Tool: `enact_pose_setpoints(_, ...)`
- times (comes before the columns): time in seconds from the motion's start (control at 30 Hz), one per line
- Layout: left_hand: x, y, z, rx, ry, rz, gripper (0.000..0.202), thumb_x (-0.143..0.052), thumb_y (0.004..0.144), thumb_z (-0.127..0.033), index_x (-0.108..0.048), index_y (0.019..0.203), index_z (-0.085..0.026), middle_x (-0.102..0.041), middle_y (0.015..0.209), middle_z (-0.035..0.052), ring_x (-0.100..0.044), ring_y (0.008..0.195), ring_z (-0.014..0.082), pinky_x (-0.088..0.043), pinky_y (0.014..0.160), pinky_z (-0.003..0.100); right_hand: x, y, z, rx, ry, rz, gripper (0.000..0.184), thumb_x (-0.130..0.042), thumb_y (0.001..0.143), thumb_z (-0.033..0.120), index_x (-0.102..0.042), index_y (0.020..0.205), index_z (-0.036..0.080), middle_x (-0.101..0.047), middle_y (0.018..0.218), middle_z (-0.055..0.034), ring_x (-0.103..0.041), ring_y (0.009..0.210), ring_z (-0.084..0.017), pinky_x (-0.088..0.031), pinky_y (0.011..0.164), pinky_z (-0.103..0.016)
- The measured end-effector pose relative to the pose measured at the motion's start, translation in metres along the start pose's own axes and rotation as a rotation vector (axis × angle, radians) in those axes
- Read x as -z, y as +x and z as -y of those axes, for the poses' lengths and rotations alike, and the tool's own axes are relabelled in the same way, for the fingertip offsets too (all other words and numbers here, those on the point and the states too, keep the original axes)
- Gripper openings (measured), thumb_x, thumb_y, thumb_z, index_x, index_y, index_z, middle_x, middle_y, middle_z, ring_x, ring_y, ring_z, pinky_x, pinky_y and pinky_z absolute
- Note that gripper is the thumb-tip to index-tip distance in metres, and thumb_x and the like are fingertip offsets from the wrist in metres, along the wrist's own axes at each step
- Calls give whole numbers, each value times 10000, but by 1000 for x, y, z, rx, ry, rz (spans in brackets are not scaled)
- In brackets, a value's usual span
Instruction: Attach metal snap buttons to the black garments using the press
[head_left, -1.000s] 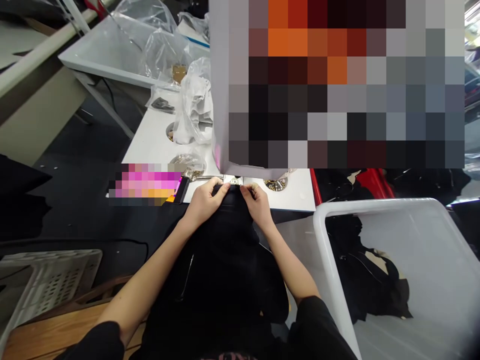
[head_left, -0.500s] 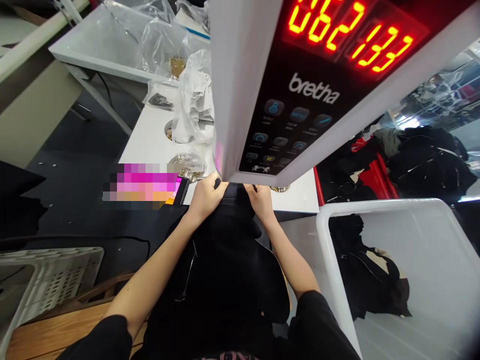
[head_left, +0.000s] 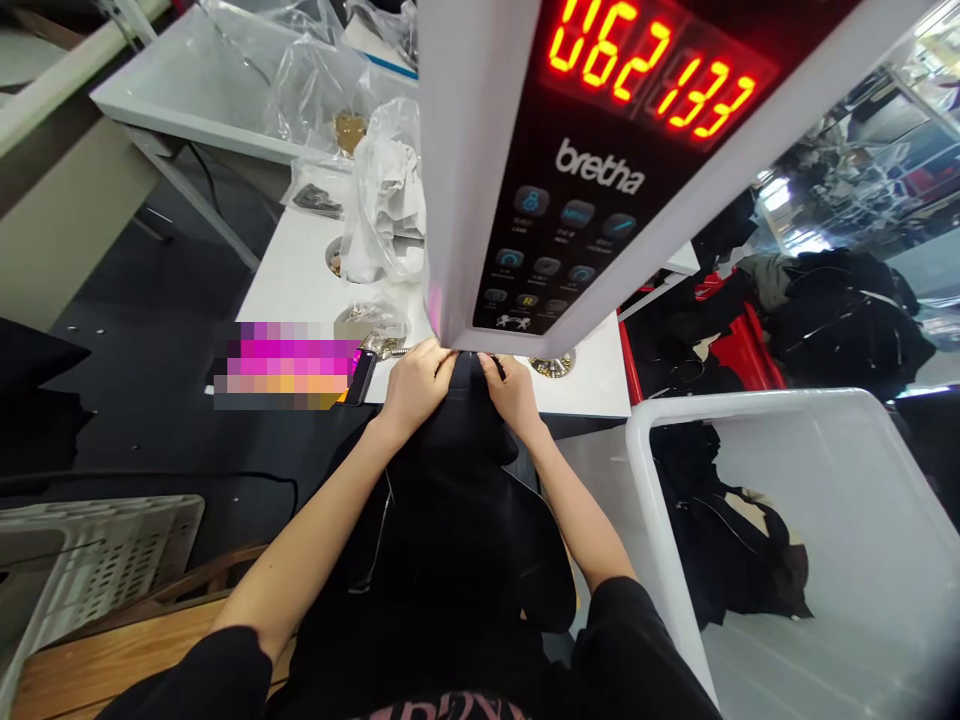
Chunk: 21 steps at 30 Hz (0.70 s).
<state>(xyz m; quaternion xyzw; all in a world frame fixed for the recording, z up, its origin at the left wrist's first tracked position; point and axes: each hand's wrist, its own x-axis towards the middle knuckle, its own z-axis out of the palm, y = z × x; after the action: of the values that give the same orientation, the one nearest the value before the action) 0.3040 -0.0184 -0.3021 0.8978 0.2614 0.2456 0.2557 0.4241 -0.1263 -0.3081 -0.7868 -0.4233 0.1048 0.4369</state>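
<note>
A black garment (head_left: 466,440) hangs from the white table's front edge down over my lap. My left hand (head_left: 417,388) grips its upper edge on one side, fingers closed on the cloth. On the other side my right hand (head_left: 510,390) pinches the same edge between thumb and fingers. Both hands are just under the lower end of the machine head (head_left: 517,290), which has a lit red number display. The machine hides what lies beyond my fingertips.
Small metal parts fill round wells (head_left: 553,366) in the white table (head_left: 292,270). A phone (head_left: 360,376) lies left of my hands, plastic bags (head_left: 386,190) behind. At right, a white bin (head_left: 847,500) holds black garments (head_left: 720,540). A plastic crate (head_left: 142,550) stands lower left.
My view has shifted slightly, showing more of the right-hand well of metal parts. Both hands still hold the garment's edge at the machine, and the display number is the same.
</note>
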Motion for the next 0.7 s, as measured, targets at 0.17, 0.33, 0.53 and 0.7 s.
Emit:
enact_pose_setpoints(0.17,0,0,0,-81,-84,-39,277,-408,922,-252,-654,1017,-167,-674,952,69,-600,933,210,-447,818,299,7,3,3,86,-13,65,206,-461,915,315,-635,970,221,-685,969,-36,-636,916,-190,-470,839,-305)
enact_pose_setpoints(0.33,-1,3,1,-103,-90,-13,292,-388,927,-260,-648,1022,-166,-667,993,71,-581,958,220,-441,853,318,13,4,8,133,10,121,231,-438,930,300,-622,1030,204,-680,1020,-32,-639,937,-181,-464,850,-293)
enact_pose_setpoints(0.53,5,3,10,-201,-55,48,332,-424,927,-348,-638,1089,-153,-628,934,84,-541,941,240,-421,873,371,19,3,2,204,3,166,259,-502,905,357,-613,1100,228,-657,1111,-33,-610,1026,-182,-459,905,-315)
enact_pose_setpoints(0.7,11,6,12,-235,16,69,317,-542,874,-403,-640,1105,-209,-595,1034,83,-508,1034,252,-392,918,400,24,7,-3,367,-126,150,276,-570,878,343,-638,1107,203,-651,1012,-64,-577,980,-190,-450,884,-330)
